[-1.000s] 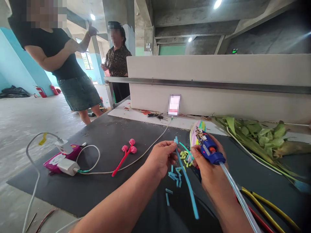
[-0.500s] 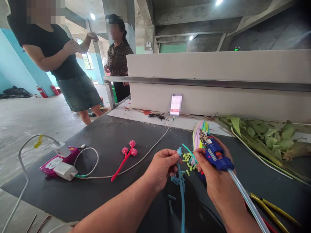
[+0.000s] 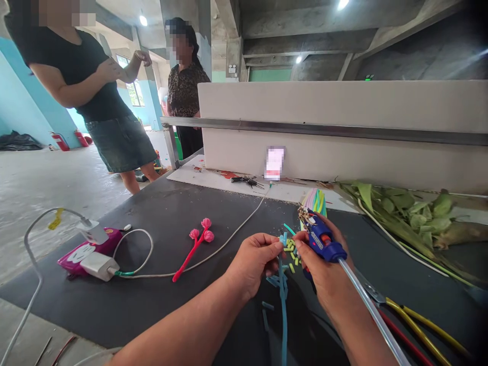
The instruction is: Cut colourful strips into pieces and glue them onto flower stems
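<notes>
My left hand (image 3: pixel 259 259) pinches the top of a blue strip (image 3: pixel 283 315), which hangs down with short blue pieces along it. In my right hand (image 3: pixel 324 254) is a blue glue gun (image 3: pixel 322 236) with a clear glue stick out of its back and crusted bits around its nozzle. A thin teal strip (image 3: pixel 290 229) sticks out by the fingertips of the right hand, close to the blue strip's top. Short yellow-green pieces (image 3: pixel 292 268) lie behind the hands, near a bundle of pastel strips (image 3: pixel 319 199).
A pink stem with three round buds (image 3: pixel 190 254) lies left. Further left are chargers (image 3: pixel 97 266) on a magenta pack. A phone (image 3: pixel 274 163) leans on the white board (image 3: pixel 343 107). Leaves (image 3: pixel 419 211) and scissors (image 3: pixel 415 325) lie right; two people stand beyond the table.
My right hand has moved left with the glue gun, closer to my left hand. More of the scissors shows. The left hand keeps its pinch, and the view has shifted slightly.
</notes>
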`<state>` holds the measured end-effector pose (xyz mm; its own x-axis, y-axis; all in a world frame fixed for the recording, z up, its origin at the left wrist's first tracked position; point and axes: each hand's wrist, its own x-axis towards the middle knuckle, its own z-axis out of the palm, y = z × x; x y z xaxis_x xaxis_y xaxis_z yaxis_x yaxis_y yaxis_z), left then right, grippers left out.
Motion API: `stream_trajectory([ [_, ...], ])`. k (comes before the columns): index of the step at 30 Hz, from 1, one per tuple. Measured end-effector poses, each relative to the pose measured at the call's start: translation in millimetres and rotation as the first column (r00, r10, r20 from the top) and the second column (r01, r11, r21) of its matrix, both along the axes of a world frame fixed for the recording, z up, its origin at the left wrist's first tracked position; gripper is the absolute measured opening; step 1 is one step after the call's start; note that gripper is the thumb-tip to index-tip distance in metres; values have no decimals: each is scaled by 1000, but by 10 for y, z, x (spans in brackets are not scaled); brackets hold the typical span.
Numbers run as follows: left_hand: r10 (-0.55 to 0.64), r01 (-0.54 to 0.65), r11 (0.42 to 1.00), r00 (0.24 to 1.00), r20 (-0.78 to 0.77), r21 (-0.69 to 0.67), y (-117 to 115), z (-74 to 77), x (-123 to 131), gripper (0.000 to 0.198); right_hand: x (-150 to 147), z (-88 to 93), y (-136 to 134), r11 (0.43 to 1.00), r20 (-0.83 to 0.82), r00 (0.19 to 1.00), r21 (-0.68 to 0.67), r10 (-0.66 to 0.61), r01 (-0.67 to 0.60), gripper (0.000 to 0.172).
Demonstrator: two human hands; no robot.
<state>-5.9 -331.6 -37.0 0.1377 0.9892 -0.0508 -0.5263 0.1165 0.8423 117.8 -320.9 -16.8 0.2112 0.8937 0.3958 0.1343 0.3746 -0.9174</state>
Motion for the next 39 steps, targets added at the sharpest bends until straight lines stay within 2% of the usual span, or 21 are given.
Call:
stream_trajectory([
  [5,21,-21,1000,997,-79,2,-33,22,6,24,53,0,1,1000,84,996,1,-16,16,55],
  [16,16,-17,1000,976,-216,-4,-67,78,4,21,25,32,-41,1000,71,997,16,6,-7,50],
  [21,18,-16,1000,965,-261,8,-70,58,5,20,58,9,-12,997,74,995,-25,68,-67,52],
  [27,20,-16,1000,970,-244,15,-70,62,-6,20,86,-20,4,997,103,993,-50,64,-59,57],
  [39,44,-42,999,983,-178,12,-91,95,1,20,-6,-2,-94,997,53,998,74,-18,14,58],
])
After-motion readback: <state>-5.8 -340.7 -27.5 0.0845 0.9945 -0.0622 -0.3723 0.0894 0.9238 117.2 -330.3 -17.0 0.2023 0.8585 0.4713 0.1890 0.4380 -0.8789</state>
